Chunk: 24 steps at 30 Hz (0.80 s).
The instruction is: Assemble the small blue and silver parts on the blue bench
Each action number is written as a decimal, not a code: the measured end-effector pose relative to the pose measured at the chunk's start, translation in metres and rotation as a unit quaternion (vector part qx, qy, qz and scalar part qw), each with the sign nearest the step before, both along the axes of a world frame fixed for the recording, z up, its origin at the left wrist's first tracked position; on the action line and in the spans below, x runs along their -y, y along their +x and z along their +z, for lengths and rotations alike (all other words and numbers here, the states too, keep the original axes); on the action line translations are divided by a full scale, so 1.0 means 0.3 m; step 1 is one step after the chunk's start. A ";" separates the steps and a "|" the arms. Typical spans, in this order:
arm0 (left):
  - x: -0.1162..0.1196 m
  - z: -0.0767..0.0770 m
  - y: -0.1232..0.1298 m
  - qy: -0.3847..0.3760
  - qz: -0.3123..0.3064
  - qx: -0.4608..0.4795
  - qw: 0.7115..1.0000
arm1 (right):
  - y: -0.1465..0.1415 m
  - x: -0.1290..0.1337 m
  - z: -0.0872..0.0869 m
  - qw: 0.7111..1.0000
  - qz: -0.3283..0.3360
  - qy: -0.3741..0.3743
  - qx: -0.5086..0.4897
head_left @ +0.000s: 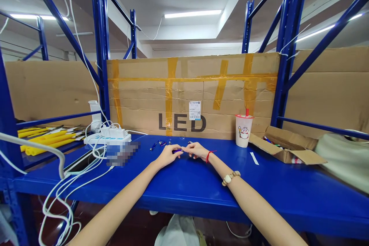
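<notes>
My left hand (169,156) is closed in a pinch on a slim blue-purple piece (178,150), perhaps part of a pen. My right hand (197,150), with a red string at the wrist, is closed just to its right, the fingertips of both hands almost meeting above the blue tabletop (184,177). A small dark bit (189,143) shows at the right fingertips; its kind is too small to make out. Beyond my left hand lie a short blue tube-like piece (153,147) and several small blue and shiny parts (162,143).
A lidded cup (243,132) with a red straw stands at back right, beside an open cardboard box (284,150) of small items and a white strip (254,158). Leftward are a power strip (115,137), tangled white cables (95,157) and yellow tubes (50,142). A cardboard panel (138,100) closes the back.
</notes>
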State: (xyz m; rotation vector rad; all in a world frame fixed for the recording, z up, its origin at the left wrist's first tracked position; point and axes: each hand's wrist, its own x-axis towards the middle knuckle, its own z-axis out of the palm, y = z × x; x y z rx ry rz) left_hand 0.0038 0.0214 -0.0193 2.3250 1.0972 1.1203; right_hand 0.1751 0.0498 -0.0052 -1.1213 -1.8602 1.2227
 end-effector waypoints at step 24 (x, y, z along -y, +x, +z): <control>-0.025 -0.008 0.009 -0.051 -0.010 0.079 0.996 | -0.019 -0.024 -0.012 0.998 -0.036 0.054 -0.006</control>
